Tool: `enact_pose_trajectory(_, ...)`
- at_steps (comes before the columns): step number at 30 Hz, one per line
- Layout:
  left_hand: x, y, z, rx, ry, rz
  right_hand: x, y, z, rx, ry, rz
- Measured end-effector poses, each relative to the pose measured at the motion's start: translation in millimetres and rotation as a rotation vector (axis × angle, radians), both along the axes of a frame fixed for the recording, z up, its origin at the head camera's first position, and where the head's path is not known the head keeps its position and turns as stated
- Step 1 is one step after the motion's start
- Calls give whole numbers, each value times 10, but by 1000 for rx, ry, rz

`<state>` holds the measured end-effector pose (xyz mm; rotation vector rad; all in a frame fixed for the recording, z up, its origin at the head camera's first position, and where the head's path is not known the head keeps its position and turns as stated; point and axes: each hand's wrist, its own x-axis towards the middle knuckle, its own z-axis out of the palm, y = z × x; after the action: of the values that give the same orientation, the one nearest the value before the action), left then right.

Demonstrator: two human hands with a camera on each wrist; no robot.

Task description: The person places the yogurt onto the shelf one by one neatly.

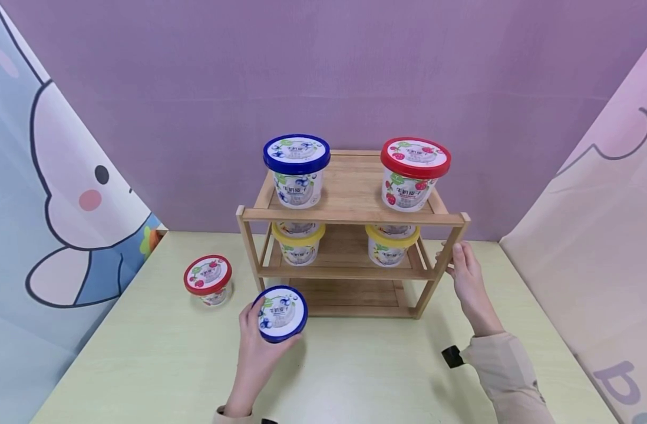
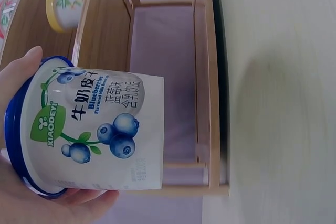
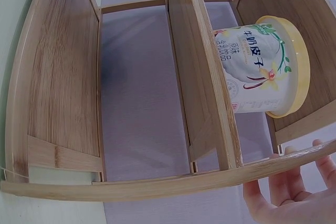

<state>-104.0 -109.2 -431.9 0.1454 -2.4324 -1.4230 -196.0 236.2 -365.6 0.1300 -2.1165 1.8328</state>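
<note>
My left hand [image 1: 258, 355] holds a blueberry milk-drink tub [image 1: 282, 315] with a blue lid, in front of the wooden rack's lower left. In the left wrist view, fingers and thumb go round the lid end of this tub [image 2: 105, 129]. At the rack's right side, my right hand [image 1: 469, 288] grips the upright of the three-tier wooden rack [image 1: 355, 272]. The right wrist view shows its fingers [image 3: 278, 186] curled behind the wooden post, fingertips showing past it. On the top tier stand another blue-lidded tub [image 1: 298, 171] and a red-lidded tub [image 1: 415, 174].
Two yellow-lidded tubs, one left [image 1: 299, 244] and one right [image 1: 391, 246], stand on the middle tier. Another red-lidded tub [image 1: 209, 279] is on the pale table [image 1: 159, 353], left of the rack. A purple backdrop [image 1: 196, 118] rises behind; patterned cloths hang at both sides.
</note>
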Motion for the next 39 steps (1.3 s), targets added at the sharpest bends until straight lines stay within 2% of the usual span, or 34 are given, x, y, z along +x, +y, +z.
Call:
enact_pose_trajectory(8,-60,256,-19,1,6,-49,-7,3,-11,-18,-12,1)
enact_pose_trajectory(21,-209,654,-40,-30,95,-133,-2,-18,10,42,6,-41)
enact_pose_trajectory(28,-283,848,-47,-36,94,-197,-8,-23,8,49,17,-37)
enact_pose_trajectory(33,-310,962,-36,-24,68,-239,-4,-29,6,38,21,-49)
enact_pose_trajectory(39,-358,1098,-52,-25,51,-262,-2,-31,-2,28,37,-42)
